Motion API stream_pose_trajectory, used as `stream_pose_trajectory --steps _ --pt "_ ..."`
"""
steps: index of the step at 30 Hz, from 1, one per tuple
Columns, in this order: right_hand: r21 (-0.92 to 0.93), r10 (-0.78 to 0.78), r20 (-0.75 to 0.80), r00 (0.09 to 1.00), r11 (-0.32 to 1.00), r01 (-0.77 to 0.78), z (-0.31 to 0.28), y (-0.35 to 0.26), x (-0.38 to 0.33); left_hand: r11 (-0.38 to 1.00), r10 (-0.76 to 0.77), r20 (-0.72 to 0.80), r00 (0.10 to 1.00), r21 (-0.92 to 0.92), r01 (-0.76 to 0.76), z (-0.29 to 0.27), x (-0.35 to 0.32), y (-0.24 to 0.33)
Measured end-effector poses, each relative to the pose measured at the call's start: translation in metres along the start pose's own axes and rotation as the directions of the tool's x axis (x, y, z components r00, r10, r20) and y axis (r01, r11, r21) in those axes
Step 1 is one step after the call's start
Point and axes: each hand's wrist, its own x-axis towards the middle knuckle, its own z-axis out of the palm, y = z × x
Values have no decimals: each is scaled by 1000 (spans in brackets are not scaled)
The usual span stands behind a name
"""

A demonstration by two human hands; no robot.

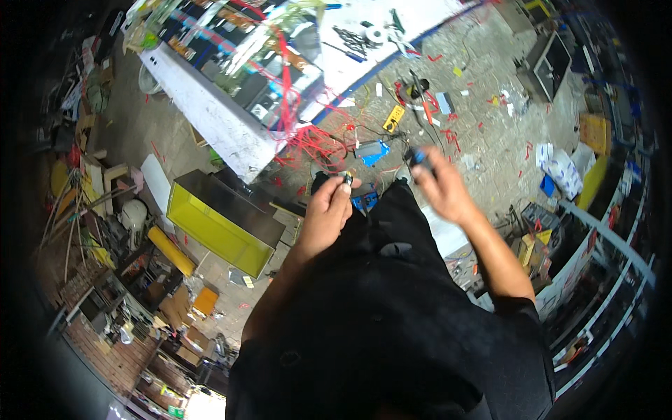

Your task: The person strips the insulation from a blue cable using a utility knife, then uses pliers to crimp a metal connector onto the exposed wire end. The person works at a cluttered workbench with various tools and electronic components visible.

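Note:
My left hand (pixel 327 213) is closed, with thumb and forefinger pinching a small dark piece (pixel 348 178) that has a light, yellowish spot. It is too small to name. To its right, my right hand (pixel 442 187) is closed round a short dark object with a blue part (pixel 418 157); blur hides its exact kind. The two hands are apart, in front of my dark clothing. Beyond them lies a grey-and-blue block (pixel 371 151) next to a tangle of red wires (pixel 311 143). A blue item (pixel 365 202) shows low between my legs.
A white-topped workbench (pixel 210 119) with wired dark units stands ahead to the left. A yellow-green open box (pixel 217 234) sits at left. On the littered floor lie a yellow strip (pixel 393 119) and red wire scraps. At right are a metal-framed box (pixel 549 66) and a shelf rail (pixel 609 238).

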Motion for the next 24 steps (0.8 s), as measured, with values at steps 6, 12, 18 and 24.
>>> stream_pose_trajectory --steps 6,12,18,24 --pt "-166 -102 -32 994 981 96 6 -14 -74 995 63 112 992 63 -70 49 4 5" --pt "-203 -40 -129 991 979 13 -11 -8 -96 985 82 184 979 134 -108 81 9 11" --pt "-195 -36 -170 985 981 2 -14 -4 -107 979 66 228 971 171 -106 93 8 15" --pt "-186 -27 -190 981 982 -9 -13 -8 -108 987 48 242 969 139 -84 90 9 15"
